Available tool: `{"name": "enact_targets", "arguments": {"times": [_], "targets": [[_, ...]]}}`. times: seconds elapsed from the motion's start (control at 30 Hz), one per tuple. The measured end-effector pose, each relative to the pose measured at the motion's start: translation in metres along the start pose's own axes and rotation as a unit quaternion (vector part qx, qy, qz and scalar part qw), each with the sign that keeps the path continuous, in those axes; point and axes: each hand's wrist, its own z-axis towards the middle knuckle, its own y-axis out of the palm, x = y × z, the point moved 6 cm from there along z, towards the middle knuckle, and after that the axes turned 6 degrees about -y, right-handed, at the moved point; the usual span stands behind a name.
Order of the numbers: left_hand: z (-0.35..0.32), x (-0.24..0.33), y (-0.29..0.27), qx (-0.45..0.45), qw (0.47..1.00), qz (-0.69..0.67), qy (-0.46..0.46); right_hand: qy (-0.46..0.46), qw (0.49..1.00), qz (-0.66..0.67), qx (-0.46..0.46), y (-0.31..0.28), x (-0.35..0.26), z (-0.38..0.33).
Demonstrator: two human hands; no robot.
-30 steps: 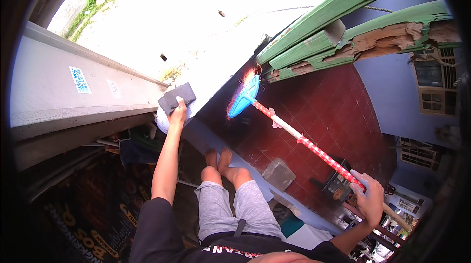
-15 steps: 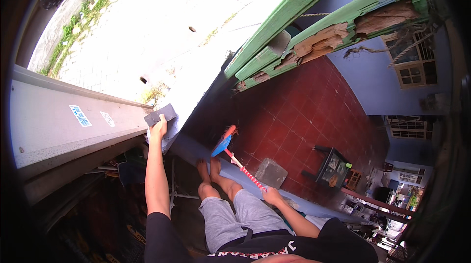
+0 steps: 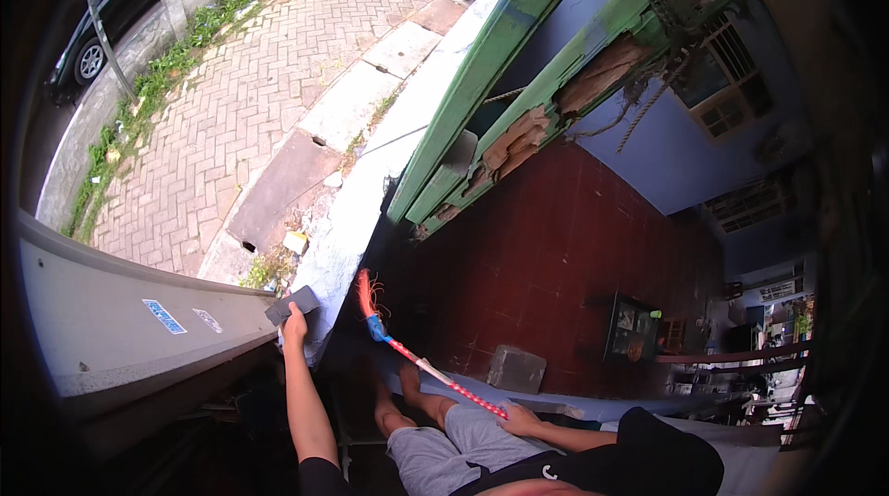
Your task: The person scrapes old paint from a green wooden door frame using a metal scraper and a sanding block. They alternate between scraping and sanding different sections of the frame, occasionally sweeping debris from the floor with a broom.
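The right hand (image 3: pixel 521 420) is closed around the red, white-spotted stick handle of a broom (image 3: pixel 474 398) with a blue plastic head and orange-red bristles. The broom slants up and leftward from the grip, its bristles beside the edge of a white-painted wall (image 3: pixel 344 260); whether they touch it cannot be told. The left hand (image 3: pixel 294 323) lays its thumb on a dark grey rectangular block (image 3: pixel 293 305) near the end of a pale, stickered panel (image 3: pixel 139 309); its other fingers are hidden, so how firmly it grips is unclear. A grey square slab (image 3: pixel 516 369) lies on the dark red tiled floor (image 3: pixel 546 246), beyond the broom handle.
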Motion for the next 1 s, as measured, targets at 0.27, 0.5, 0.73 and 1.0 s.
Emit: {"name": "enact_targets", "arguments": {"times": [0.27,0.5,0.73,1.0], "targets": [[-0.03,-0.009,-0.02,-0.01,0.997,-0.048,-0.058,0.021,0.984,0.111,0.141,-0.04,-0.083,0.026],[-0.193,-0.031,0.003,-0.116,0.951,-0.191,-0.212,-0.118,0.928,0.112,0.335,-0.068,-0.038,-0.101],[-0.325,-0.064,0.004,-0.176,0.955,-0.029,-0.237,-0.231,0.906,0.132,0.329,-0.076,-0.093,-0.099],[-0.364,-0.101,-0.059,-0.1,0.957,-0.026,-0.272,-0.245,0.876,0.168,0.38,-0.11,-0.098,-0.125]]}}
